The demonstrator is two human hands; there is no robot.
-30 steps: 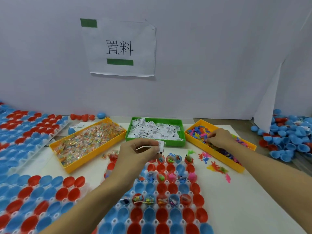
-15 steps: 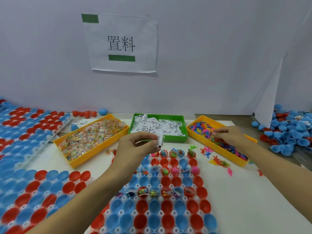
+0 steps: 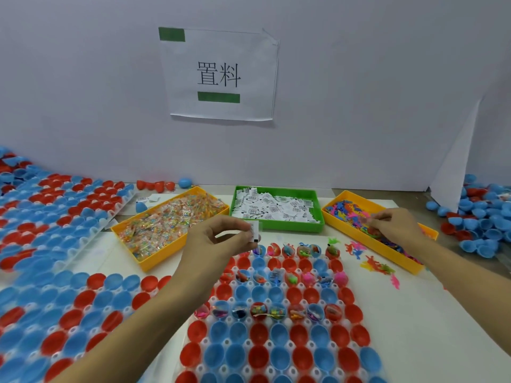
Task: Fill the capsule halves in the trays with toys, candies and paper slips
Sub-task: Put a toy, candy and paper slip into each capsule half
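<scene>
Capsule halves (image 3: 276, 352), red and blue, sat in the middle tray at 6 o'clock while the left hand (image 3: 218, 241) pinched a paper slip (image 3: 255, 230) above them and the right hand (image 3: 395, 226) pinched toys in the yellow bin (image 3: 425, 233) at 2 o'clock.

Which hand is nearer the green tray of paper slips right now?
Left. The left hand holds a paper slip just in front of the green tray. The right hand is off to the tray's right, over the yellow toy tray.
</scene>
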